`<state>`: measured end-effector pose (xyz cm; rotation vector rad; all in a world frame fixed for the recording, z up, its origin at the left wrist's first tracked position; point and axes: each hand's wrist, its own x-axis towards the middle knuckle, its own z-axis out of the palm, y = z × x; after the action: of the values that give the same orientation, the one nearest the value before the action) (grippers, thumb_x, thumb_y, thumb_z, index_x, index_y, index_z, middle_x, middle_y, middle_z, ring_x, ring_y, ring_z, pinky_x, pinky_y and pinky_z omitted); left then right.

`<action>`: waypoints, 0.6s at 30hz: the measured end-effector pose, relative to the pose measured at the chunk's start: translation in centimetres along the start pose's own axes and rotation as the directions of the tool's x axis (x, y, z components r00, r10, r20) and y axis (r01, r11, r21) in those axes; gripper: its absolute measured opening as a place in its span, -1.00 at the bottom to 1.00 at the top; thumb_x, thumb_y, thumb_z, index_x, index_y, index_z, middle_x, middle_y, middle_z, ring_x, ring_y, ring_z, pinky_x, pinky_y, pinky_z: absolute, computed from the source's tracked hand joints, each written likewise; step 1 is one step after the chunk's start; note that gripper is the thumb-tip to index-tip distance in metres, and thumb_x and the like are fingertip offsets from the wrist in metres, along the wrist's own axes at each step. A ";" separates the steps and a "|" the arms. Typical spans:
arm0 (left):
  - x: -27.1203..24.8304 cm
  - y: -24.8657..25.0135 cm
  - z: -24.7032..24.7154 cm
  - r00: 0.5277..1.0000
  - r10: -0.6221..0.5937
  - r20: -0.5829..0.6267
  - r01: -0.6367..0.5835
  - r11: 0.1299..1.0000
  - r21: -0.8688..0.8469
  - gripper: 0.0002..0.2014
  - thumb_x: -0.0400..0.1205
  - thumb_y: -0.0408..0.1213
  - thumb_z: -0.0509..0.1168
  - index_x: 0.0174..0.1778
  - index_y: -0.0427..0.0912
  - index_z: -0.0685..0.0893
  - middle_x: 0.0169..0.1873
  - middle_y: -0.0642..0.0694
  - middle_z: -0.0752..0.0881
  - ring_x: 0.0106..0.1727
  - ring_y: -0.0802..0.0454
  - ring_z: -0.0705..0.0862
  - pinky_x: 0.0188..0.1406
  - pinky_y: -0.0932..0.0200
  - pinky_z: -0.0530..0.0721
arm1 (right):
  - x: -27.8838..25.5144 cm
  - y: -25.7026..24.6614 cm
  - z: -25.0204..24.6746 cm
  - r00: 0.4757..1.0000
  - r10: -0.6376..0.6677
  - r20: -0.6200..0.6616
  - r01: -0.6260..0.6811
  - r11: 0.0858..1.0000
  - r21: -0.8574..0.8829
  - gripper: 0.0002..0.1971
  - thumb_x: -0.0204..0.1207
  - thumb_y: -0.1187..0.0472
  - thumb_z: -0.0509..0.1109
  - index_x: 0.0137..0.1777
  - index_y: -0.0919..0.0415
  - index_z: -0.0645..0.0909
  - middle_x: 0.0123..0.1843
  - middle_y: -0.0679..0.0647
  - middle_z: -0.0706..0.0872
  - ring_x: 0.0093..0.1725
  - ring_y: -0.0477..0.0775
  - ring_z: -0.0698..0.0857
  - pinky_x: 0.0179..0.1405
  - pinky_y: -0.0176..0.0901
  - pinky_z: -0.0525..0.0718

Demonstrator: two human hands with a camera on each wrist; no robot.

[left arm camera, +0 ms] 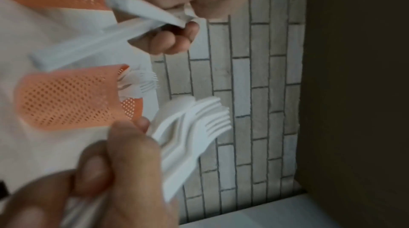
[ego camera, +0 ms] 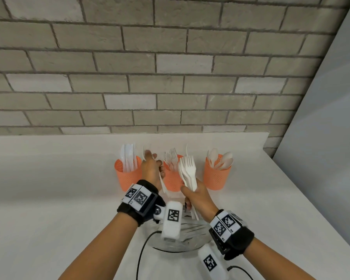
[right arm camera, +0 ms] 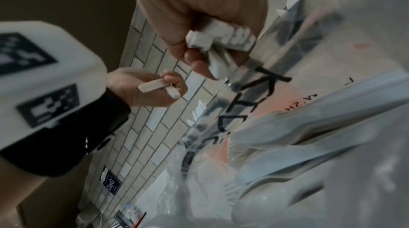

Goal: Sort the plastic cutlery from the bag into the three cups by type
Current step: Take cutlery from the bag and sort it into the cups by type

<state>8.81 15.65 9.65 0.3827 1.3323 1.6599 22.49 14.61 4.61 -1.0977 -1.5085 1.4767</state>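
The right hand (ego camera: 197,196) has its fingers (right arm camera: 194,60) clenched around the handles of a bundle of white forks (ego camera: 188,171), tines pointing up and away from the person. The left hand (ego camera: 151,168) pinches two white pieces of cutlery (ego camera: 162,181) between its fingers (left arm camera: 175,39); their handle ends stick out below the hand, and their type cannot be told from the blurred views.

Just beyond the fingers of both hands, three orange mesh cups stand in a row on the white surface (ego camera: 49,188). The left cup (ego camera: 127,174), beside the left hand's fingers, holds what look like knives. The middle cup (ego camera: 171,178), between the two hands and partly hidden by them, holds forks. The right cup (ego camera: 216,174), to the right of the right hand's fingers, holds spoons.

The clear plastic bag (ego camera: 182,237) lies on the surface below the wrists, nearer the person than the fingers, with more white cutlery visible inside it. Behind the cups rises a grey brick wall (ego camera: 170,67).
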 end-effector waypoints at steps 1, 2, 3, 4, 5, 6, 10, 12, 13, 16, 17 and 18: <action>0.2 0.0 -0.4 1.000 -0.007 0.010 0.007 1.000 -0.004 -0.66 0.72 0.03 0.02 0.02 -0.18 0.51 -0.53 -0.01 0.34 -0.59 0.14 0.35 -0.70 0.31 0.32 | -0.1 -0.2 0.0 1.000 -0.001 0.007 0.001 1.000 0.008 -0.92 0.58 0.41 0.24 -0.04 0.23 0.44 -0.39 0.06 0.46 -0.69 -0.21 0.44 -0.72 -0.33 0.46; 0.3 -0.1 -0.7 1.000 -0.007 0.019 0.007 1.000 0.016 -0.71 0.70 0.02 0.09 -0.11 -0.13 0.50 -0.58 0.02 0.28 -0.65 0.17 0.29 -0.72 0.32 0.27 | -0.1 -0.3 0.0 1.000 -0.001 0.010 0.001 1.000 0.013 -0.91 0.58 0.41 0.24 -0.06 0.22 0.44 -0.40 0.05 0.45 -0.70 -0.21 0.43 -0.72 -0.33 0.45; 0.3 -0.2 -0.9 0.999 -0.007 0.032 0.006 0.999 0.047 -0.76 0.69 -0.05 0.16 -0.20 -0.11 0.48 -0.61 0.03 0.25 -0.70 0.19 0.26 -0.73 0.33 0.25 | -0.2 -0.5 0.0 1.000 -0.001 0.010 0.001 1.000 0.014 -0.89 0.58 0.41 0.24 -0.08 0.20 0.45 -0.41 0.05 0.45 -0.70 -0.21 0.43 -0.73 -0.33 0.45; 0.3 -0.2 -1.1 0.999 -0.012 0.050 0.008 0.997 0.080 -0.78 0.69 -0.15 0.19 -0.26 -0.13 0.46 -0.62 0.03 0.25 -0.74 0.20 0.25 -0.76 0.34 0.24 | -0.2 -0.6 -0.1 1.000 0.000 0.013 0.000 1.000 0.014 -0.89 0.58 0.40 0.24 -0.10 0.19 0.45 -0.41 0.04 0.45 -0.70 -0.20 0.42 -0.73 -0.33 0.44; 0.2 -0.2 -1.3 0.997 -0.024 0.068 0.017 0.995 0.098 -0.78 0.70 -0.20 0.16 -0.27 -0.15 0.47 -0.61 0.01 0.28 -0.76 0.21 0.27 -0.77 0.37 0.25 | -0.2 -0.7 -0.1 1.000 0.002 0.020 -0.002 1.000 0.016 -0.89 0.59 0.40 0.24 -0.10 0.18 0.45 -0.42 0.04 0.45 -0.70 -0.19 0.41 -0.73 -0.33 0.44; 0.0 -0.2 -1.4 0.996 -0.029 0.089 0.019 0.994 0.107 -0.76 0.72 -0.18 0.11 -0.24 -0.16 0.50 -0.61 0.00 0.31 -0.77 0.22 0.30 -0.78 0.39 0.29 | -0.2 -0.7 -0.1 1.000 0.005 0.031 -0.005 1.000 0.021 -0.89 0.59 0.39 0.24 -0.11 0.18 0.45 -0.43 0.04 0.45 -0.70 -0.18 0.40 -0.73 -0.33 0.43; -0.8 0.5 -1.0 0.982 0.088 0.169 -0.135 0.948 0.287 -0.61 0.70 0.10 0.02 -0.10 -0.12 0.59 -0.64 0.03 0.30 -0.72 0.18 0.29 -0.70 0.34 0.31 | -0.3 -0.6 0.1 0.999 0.003 0.041 -0.004 1.000 0.011 -0.88 0.58 0.37 0.28 -0.11 0.14 0.48 -0.46 0.05 0.45 -0.70 -0.16 0.40 -0.73 -0.33 0.42; -1.4 1.0 -0.4 0.970 0.147 0.194 -0.213 0.898 0.386 -0.65 0.60 0.12 0.21 -0.10 -0.13 0.61 -0.60 0.05 0.33 -0.64 0.16 0.29 -0.64 0.32 0.28 | -0.3 -0.4 0.2 1.000 -0.013 0.026 0.014 1.000 -0.016 -0.90 0.58 0.37 0.28 -0.07 0.16 0.50 -0.47 0.07 0.45 -0.69 -0.15 0.40 -0.73 -0.32 0.41; -1.6 1.3 -0.1 0.964 0.172 0.204 -0.244 0.876 0.417 -0.67 0.55 0.09 0.32 -0.09 -0.15 0.63 -0.59 0.05 0.37 -0.60 0.15 0.33 -0.61 0.31 0.29 | -0.3 -0.3 0.3 1.000 -0.025 0.016 0.026 0.999 -0.031 -0.91 0.58 0.37 0.28 -0.06 0.17 0.50 -0.47 0.08 0.46 -0.68 -0.13 0.41 -0.73 -0.31 0.41; -1.9 1.4 0.8 0.950 0.215 0.228 -0.299 0.842 0.449 -0.68 0.45 0.00 0.46 -0.13 -0.21 0.69 -0.49 0.02 0.58 -0.49 0.15 0.51 -0.55 0.31 0.37 | -0.1 0.0 0.5 0.999 -0.054 -0.008 0.052 0.994 -0.098 -0.87 0.55 0.38 0.29 -0.12 0.13 0.51 -0.50 0.08 0.49 -0.68 -0.10 0.42 -0.74 -0.29 0.41; -1.9 1.3 1.0 0.948 0.211 0.240 -0.302 0.837 0.457 -0.72 0.45 -0.04 0.47 -0.20 -0.21 0.69 -0.44 0.00 0.64 -0.45 0.16 0.56 -0.57 0.35 0.40 | -0.1 0.0 0.6 0.998 -0.053 -0.014 0.051 0.991 -0.120 -0.86 0.54 0.38 0.30 -0.13 0.10 0.52 -0.51 0.07 0.50 -0.68 -0.10 0.43 -0.73 -0.28 0.42; -1.9 1.2 1.2 0.947 0.205 0.248 -0.302 0.831 0.467 -0.75 0.46 -0.07 0.47 -0.29 -0.20 0.67 -0.41 -0.02 0.67 -0.43 0.17 0.59 -0.61 0.41 0.41 | -0.1 0.1 0.7 0.999 -0.050 -0.018 0.048 0.990 -0.129 -0.85 0.53 0.37 0.31 -0.13 0.09 0.52 -0.52 0.06 0.51 -0.68 -0.10 0.44 -0.73 -0.28 0.43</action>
<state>10.07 14.85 11.67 1.0436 1.6111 1.4187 21.90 14.24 4.52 -1.1396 -1.6233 1.3459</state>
